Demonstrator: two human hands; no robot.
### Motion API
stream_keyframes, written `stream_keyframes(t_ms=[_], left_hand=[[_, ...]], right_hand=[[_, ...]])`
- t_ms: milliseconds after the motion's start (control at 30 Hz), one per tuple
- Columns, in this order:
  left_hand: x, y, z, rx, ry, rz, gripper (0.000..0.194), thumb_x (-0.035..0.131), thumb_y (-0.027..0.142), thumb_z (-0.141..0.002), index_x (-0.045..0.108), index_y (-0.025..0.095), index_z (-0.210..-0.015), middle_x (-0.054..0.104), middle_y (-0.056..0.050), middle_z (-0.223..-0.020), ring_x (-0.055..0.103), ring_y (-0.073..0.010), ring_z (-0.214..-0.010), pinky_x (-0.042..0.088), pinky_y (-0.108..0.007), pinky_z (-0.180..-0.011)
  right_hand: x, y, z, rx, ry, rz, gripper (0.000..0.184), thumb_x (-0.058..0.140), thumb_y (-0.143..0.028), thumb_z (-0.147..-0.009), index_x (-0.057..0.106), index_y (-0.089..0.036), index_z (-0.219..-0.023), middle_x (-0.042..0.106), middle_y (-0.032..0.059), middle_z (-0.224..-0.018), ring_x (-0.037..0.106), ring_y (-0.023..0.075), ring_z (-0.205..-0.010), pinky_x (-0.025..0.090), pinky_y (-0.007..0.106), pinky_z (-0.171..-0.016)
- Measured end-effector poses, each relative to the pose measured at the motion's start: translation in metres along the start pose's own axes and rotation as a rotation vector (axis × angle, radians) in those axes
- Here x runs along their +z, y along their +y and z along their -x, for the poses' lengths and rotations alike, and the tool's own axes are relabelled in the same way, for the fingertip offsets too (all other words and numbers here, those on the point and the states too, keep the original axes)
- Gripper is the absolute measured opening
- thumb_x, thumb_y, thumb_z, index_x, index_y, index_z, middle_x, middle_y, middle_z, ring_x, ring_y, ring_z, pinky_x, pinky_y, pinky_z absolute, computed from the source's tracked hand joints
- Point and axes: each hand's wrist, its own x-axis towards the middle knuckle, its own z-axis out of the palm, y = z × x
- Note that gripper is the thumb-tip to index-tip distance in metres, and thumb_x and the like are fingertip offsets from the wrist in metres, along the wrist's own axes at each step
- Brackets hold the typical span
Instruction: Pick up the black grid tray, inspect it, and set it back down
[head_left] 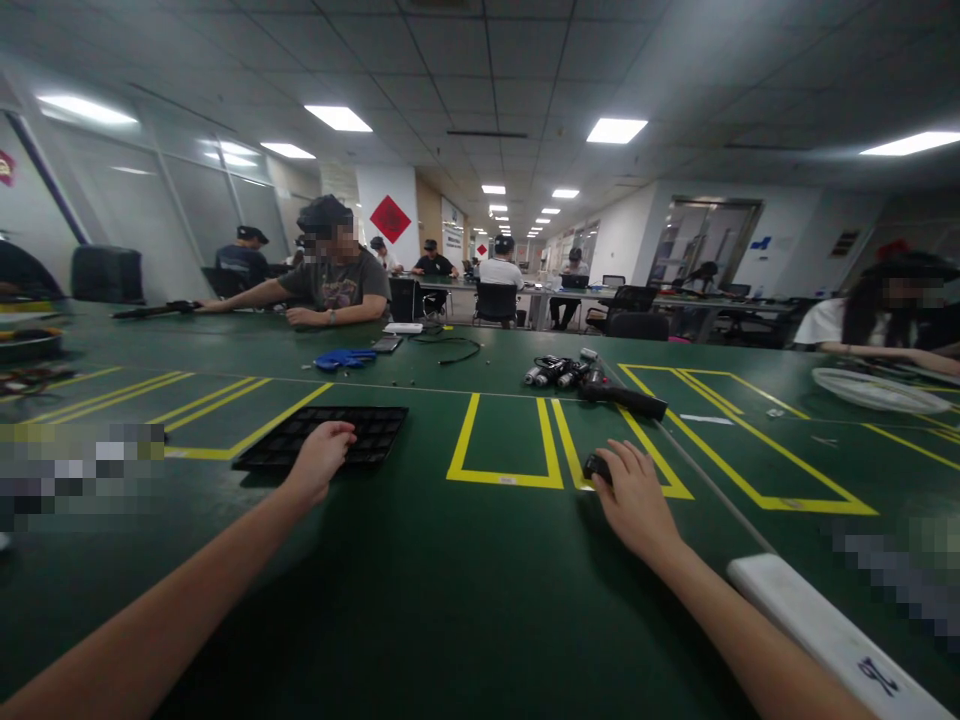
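Observation:
A black tray with square compartments [375, 425] lies on the green table [420, 600], left of the middle. Over its right-hand part is my left hand [321, 462], thumb and fingers pinched together; whatever they may hold is hidden. My right hand [637, 500] is lower on the right, at the front end of a yellow-taped rectangle [562, 440]. Its fingers are closed around a small dark rounded object [598, 467], whose kind I cannot make out. The object is at or just above the table surface, partly covered by the fingers.
Beyond my right hand lie a black-handled tool [622, 397] and a heap of dark and silver parts [555, 371]. A blue item [343, 359] and a thin black cable [457, 352] are farther back. A long white box [817, 630] sits front right. A person [337, 275] works across the table.

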Motion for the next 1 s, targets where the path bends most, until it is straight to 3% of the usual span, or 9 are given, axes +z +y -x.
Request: stream_keyframes(t_ms=[200, 367, 567, 767, 1000], left_hand=[[0.018, -0.008, 0.021, 0.251, -0.088, -0.27, 0.019, 0.043, 0.023, -0.071, 0.054, 0.016, -0.084, 0.057, -0.003, -0.075, 0.055, -0.018, -0.074, 0.043, -0.026, -0.065], [0.031, -0.012, 0.045, 0.414, -0.294, -0.513, 0.025, 0.033, 0.016, -0.079, 0.056, 0.016, -0.091, 0.058, -0.005, -0.083, 0.055, -0.0188, -0.079, 0.043, -0.03, -0.073], [0.039, -0.008, 0.068, 0.564, -0.515, -0.728, 0.034, 0.031, 0.003, -0.076, 0.059, 0.016, -0.089, 0.058, -0.008, -0.093, 0.055, -0.0191, -0.087, 0.043, -0.03, -0.075], [0.038, -0.001, 0.075, 0.625, -0.539, -0.796, 0.034, 0.031, 0.003, -0.077, 0.06, 0.015, -0.09, 0.056, -0.008, -0.098, 0.053, -0.0191, -0.092, 0.042, -0.031, -0.078], [0.039, -0.002, 0.079, 0.706, -0.518, -0.791, 0.024, 0.039, 0.021, -0.083, 0.057, 0.015, -0.097, 0.055, -0.009, -0.101, 0.052, -0.0205, -0.093, 0.042, -0.031, -0.078]], right_hand=[[0.001, -0.003, 0.001, -0.026, 0.002, 0.016, 0.039, 0.035, -0.03, -0.085, 0.05, -0.012, -0.117, 0.047, 0.0137, -0.128, 0.032, 0.0306, -0.125, 0.022, 0.053, -0.105], [0.002, 0.001, 0.002, -0.032, 0.033, 0.026, 0.04, 0.032, -0.031, -0.087, 0.049, -0.014, -0.118, 0.048, 0.0131, -0.127, 0.033, 0.0297, -0.124, 0.023, 0.053, -0.104], [0.003, 0.006, 0.0, 0.017, 0.017, 0.04, 0.042, 0.029, -0.031, -0.086, 0.047, -0.01, -0.119, 0.048, 0.0155, -0.126, 0.035, 0.031, -0.123, 0.025, 0.054, -0.102], [0.008, 0.009, -0.002, 0.034, -0.012, 0.046, 0.045, 0.03, -0.034, -0.086, 0.046, -0.01, -0.121, 0.048, 0.0155, -0.127, 0.035, 0.0311, -0.123, 0.025, 0.053, -0.103], [0.01, 0.011, -0.004, 0.048, -0.048, 0.063, 0.051, 0.037, -0.038, -0.082, 0.043, -0.009, -0.124, 0.047, 0.0175, -0.127, 0.035, 0.0336, -0.123, 0.026, 0.054, -0.101]])
